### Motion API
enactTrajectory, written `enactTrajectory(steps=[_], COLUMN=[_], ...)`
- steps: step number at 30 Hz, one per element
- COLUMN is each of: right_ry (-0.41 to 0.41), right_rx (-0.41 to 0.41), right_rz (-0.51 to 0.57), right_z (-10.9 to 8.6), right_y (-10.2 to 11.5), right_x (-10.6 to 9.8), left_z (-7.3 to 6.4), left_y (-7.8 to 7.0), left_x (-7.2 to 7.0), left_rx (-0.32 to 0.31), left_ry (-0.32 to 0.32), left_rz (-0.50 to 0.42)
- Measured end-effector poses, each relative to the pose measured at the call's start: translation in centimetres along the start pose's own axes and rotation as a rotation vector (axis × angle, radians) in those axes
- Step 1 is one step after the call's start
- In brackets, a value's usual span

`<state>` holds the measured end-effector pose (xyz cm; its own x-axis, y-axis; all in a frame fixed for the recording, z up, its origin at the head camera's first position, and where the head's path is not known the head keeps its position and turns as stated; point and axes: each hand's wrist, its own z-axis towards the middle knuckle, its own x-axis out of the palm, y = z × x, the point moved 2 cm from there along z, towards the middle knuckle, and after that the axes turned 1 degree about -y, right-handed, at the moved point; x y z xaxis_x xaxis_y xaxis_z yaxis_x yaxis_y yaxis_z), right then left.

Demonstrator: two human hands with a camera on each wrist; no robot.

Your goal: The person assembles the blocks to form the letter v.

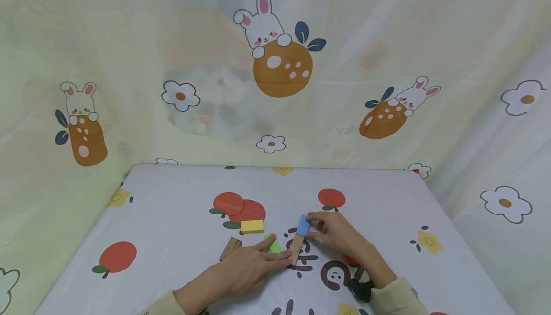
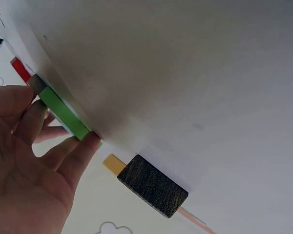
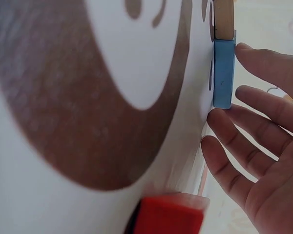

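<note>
Near the table's middle, a blue block [image 1: 303,226] lies end to end with a plain wooden block [image 1: 296,249], forming a slanting line. My right hand [image 1: 337,232] holds the blue block, thumb at its side and a fingertip at its far end; the right wrist view also shows the blue block [image 3: 224,73]. My left hand [image 1: 249,268] reaches in from the left with fingers extended and spread about a light-green block [image 1: 274,245]. One left fingertip touches the green block's [image 2: 63,112] end, while others rest at the wooden block's near end.
A yellow block [image 1: 252,226] lies beyond the left hand, with a dark-grained wooden block [image 1: 230,248] beside that hand. Under the right forearm is a red block [image 1: 351,260]. The white printed tablecloth [image 1: 172,209] meets a patterned curtain [image 1: 206,138] at the back.
</note>
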<state>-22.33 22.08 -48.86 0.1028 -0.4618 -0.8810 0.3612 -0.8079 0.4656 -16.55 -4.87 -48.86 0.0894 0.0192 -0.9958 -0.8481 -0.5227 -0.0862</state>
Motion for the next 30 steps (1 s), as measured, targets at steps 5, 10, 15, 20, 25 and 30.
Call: enactTrajectory(steps=[5, 10, 15, 20, 25, 30], right_ry=[0.006, 0.009, -0.028, -0.036, 0.063, 0.184], right_rx=[-0.009, 0.047, 0.096, 0.123, 0.182, 0.229], right_rz=[0.01, 0.052, 0.086, 0.045, 0.05, 0.078], right_z=[-0.1, -0.4, -0.9, -1.9, -3.2, -4.4], right_y=[0.0, -0.2, -0.6, -1.4, -2.6, -3.8], right_x=[-0.2, -0.5, -1.4, -2.9, -4.2, -5.1], left_z=[0.0, 0.1, 0.1, 0.2, 0.2, 0.0], left_y=[0.0, 0.2, 0.2, 0.2, 0.2, 0.2], left_x=[0.0, 0.1, 0.2, 0.2, 0.3, 0.4], left_rx=[0.005, -0.001, -0.023, -0.028, -0.026, -0.014], left_ry=[-0.008, 0.004, 0.031, 0.044, 0.038, 0.013], left_rz=[0.008, -0.016, -0.043, -0.053, -0.053, -0.033])
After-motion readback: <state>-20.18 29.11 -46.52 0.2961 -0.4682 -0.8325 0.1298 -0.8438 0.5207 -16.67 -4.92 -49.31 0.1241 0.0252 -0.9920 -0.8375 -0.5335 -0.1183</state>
